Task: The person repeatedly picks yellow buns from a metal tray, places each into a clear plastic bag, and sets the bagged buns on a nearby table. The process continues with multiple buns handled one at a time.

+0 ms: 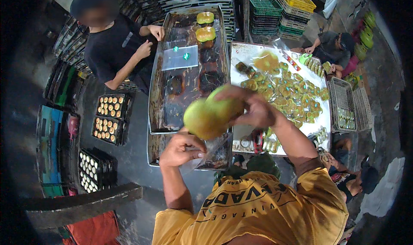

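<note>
My right hand (255, 111) grips a blurred green and brown bread bun (209, 112), made of joined lobes, above the near part of a worn metal baking tray (158, 116). Just below the bun, my left hand (184, 149) pinches a clear plastic bag (196, 159) between thumb and fingers. Two more buns, one at the tray's far end (205, 17) and one just nearer (206, 34), lie on the tray. Flat clear bags (180, 58) with round green stickers rest at its left side. A second tray (153, 151) shows underneath.
A white table (245, 51) at right holds many bagged buns (290, 93). A co-worker in a dark shirt (113, 51) stands at the tray's left; others sit around the table. Stacked crates (264, 6) stand behind, a crate (343, 103) at right, and black crates of round pieces (109, 106) on the left floor.
</note>
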A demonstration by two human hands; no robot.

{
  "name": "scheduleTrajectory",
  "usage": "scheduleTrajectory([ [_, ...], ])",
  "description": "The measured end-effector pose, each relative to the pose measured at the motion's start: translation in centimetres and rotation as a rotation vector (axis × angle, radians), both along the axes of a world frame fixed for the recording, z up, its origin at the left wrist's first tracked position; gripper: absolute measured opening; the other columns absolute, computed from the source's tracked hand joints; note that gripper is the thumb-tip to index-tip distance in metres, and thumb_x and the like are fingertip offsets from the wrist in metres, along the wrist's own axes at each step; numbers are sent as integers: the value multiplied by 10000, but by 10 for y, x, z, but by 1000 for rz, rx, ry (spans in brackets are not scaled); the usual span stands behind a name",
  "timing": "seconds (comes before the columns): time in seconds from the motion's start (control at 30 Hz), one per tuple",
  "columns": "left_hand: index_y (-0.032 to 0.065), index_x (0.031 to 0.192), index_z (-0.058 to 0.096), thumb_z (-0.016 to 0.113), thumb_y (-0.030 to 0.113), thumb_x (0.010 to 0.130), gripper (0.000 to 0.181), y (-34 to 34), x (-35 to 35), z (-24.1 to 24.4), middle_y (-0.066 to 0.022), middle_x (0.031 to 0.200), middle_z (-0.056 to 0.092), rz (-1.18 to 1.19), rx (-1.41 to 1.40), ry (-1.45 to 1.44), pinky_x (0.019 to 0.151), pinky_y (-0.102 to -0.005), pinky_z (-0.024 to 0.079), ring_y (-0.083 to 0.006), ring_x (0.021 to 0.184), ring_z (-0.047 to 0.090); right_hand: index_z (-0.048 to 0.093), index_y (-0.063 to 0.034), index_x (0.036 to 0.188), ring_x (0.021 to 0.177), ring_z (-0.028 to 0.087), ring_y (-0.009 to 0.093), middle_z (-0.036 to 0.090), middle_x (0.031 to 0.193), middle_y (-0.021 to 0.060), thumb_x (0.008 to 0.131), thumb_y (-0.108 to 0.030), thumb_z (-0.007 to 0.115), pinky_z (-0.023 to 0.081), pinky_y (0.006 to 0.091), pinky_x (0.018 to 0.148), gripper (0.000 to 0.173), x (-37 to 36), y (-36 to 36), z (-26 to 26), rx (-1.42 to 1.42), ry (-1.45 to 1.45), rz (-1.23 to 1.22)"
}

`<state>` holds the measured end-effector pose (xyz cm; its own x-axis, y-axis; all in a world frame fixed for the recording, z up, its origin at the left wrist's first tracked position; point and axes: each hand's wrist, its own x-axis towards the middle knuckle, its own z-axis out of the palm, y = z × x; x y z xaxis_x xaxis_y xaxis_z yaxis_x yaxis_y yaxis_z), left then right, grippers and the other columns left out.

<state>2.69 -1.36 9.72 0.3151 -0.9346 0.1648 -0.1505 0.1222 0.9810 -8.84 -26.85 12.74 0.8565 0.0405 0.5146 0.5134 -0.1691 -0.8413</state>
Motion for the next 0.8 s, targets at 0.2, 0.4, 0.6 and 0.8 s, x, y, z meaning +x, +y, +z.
scheduleTrajectory([
  [0.2, 40, 766, 716, 832, 141, 617, 213, -5, -6, 4, -74, 946, 485, 87, -113, -50, 801, -342, 390, -232, 929, 489, 651, -162, 1174, 1001, 591, 300, 605, 1003, 94, 654, -11, 705, 453, 402, 895, 545, -6, -1, -1, -358, 167, 189],
  [0.4, 40, 771, 720, 824, 109, 627, 191, -22, -23, -3, -57, 941, 482, 112, 64, -116, 799, -330, 390, -210, 922, 487, 649, -130, 1093, 865, 603, 281, 546, 958, 89, 702, -47, 668, 489, 379, 730, 400, -5, 19, -5, -696, 215, 283],
  [0.6, 41, 819, 596, 720, 143, 788, 163, -33, -13, -21, -18, 930, 528, 240, -169, 239, 824, -286, 370, -152, 906, 483, 606, -47, 1122, 999, 561, 230, 575, 1057, 90, 811, -164, 706, 426, 356, 888, 347, 2, 10, -25, -211, 232, 85],
  [0.8, 85, 965, 544, 575, 207, 940, 128, -54, -44, -9, -35, 1035, 577, 537, -229, 707, 920, -298, 406, -154, 988, 533, 626, -31, 931, 989, 556, 278, 573, 1040, 169, 916, -363, 584, 423, 357, 868, 335, 1, 33, -41, -83, -211, -448],
])
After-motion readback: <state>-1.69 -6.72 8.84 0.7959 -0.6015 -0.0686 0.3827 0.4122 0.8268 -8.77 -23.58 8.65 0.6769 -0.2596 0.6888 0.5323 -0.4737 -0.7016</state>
